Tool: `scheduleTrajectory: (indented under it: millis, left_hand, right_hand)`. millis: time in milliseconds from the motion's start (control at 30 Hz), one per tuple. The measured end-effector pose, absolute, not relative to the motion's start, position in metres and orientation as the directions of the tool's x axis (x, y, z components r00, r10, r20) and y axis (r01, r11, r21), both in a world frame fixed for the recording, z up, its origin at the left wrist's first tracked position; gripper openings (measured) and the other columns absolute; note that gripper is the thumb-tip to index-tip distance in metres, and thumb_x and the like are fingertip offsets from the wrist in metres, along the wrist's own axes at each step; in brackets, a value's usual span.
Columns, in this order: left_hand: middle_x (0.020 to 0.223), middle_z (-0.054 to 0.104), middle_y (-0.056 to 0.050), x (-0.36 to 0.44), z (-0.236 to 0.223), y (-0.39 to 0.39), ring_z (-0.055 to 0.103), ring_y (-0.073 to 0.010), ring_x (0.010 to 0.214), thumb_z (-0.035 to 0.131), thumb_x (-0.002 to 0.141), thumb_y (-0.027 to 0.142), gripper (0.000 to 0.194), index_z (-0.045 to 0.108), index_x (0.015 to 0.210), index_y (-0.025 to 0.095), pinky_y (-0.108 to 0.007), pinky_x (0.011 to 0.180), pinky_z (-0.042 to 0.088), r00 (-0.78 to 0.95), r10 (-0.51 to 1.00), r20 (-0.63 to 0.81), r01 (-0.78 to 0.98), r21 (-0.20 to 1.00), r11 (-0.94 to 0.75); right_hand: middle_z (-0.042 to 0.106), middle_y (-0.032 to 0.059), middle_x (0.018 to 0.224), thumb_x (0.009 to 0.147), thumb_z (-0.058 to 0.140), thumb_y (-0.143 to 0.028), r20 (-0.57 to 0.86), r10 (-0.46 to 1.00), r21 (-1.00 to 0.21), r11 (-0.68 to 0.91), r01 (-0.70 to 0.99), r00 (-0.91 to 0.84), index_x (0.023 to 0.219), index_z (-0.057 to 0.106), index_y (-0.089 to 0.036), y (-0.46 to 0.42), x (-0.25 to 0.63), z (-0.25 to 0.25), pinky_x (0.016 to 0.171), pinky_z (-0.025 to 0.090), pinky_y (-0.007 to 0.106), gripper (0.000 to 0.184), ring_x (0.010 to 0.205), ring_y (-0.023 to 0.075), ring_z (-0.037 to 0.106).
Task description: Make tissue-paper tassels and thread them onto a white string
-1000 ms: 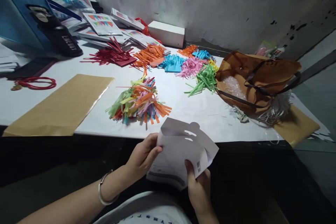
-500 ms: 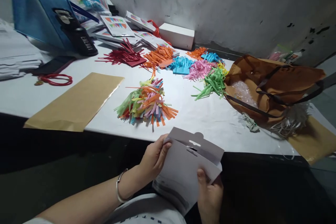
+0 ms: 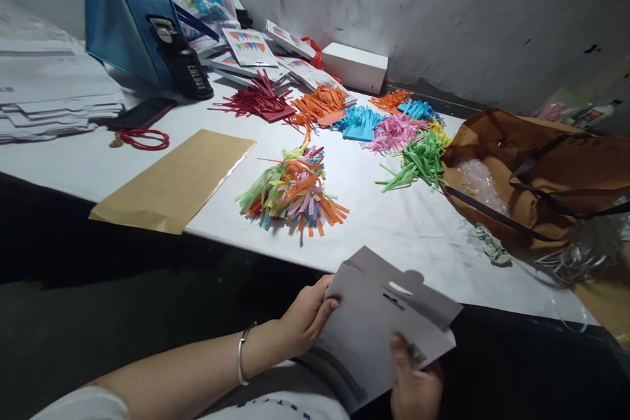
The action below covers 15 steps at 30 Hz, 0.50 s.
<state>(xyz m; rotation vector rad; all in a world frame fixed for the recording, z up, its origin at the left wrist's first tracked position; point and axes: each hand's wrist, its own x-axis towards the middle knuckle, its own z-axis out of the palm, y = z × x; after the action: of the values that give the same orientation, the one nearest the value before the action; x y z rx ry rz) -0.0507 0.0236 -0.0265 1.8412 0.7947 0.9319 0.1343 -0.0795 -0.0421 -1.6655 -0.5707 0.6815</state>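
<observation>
Both hands hold a white card sleeve (image 3: 374,328) with a hang-hole flap, low in front of my lap. My left hand (image 3: 308,315) pinches its left edge, a silver bangle on the wrist. My right hand (image 3: 413,384) grips its lower right side, thumb on the front. Just beyond, on the white table (image 3: 418,230), lies a mixed pile of colourful fringed paper strips (image 3: 290,190).
Separate heaps of red (image 3: 258,102), orange (image 3: 317,105), blue (image 3: 359,121), pink (image 3: 394,134) and green (image 3: 418,161) fringe lie further back. A brown paper envelope (image 3: 177,180) sits left, a brown bag (image 3: 536,170) right, a blue bag (image 3: 128,29), printed cards and a white box (image 3: 354,67) at the back.
The view has swung left, so the table contents slid to the right. The sleeve and both hands sit lower and further right, still held the same way.
</observation>
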Motion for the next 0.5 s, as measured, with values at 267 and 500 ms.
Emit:
scheduleTrajectory:
  millis: [267,500]
  left_hand:
    - [0.125,0.064,-0.014,-0.046,-0.048,0.009,0.067,-0.0279,0.106,0.055,0.093,0.037,0.062,0.026,0.147,0.022,-0.038,0.089,0.054,0.539,0.817,0.206,0.305,0.856,-0.417]
    - [0.103,0.07,-0.008,-0.053,-0.04,0.017,0.067,-0.0205,0.085,0.045,0.096,0.026,0.042,0.039,0.137,0.02,-0.028,0.075,0.055,0.618,0.766,0.177,0.215,0.899,-0.382]
  right_hand:
    - [0.075,0.0181,0.106,0.08,0.072,-0.054,-0.086,0.56,-0.981,-0.193,0.028,0.824,0.131,0.06,-0.006,-0.076,0.139,-0.028,0.076,0.06,0.042,0.072,0.105,0.036,0.069]
    - [0.076,0.0154,0.099,0.082,0.07,-0.058,-0.235,0.71,-0.972,-0.169,-0.163,0.664,0.14,0.052,-0.007,-0.082,0.129,-0.02,0.07,0.062,0.039,0.08,0.094,0.0325,0.073]
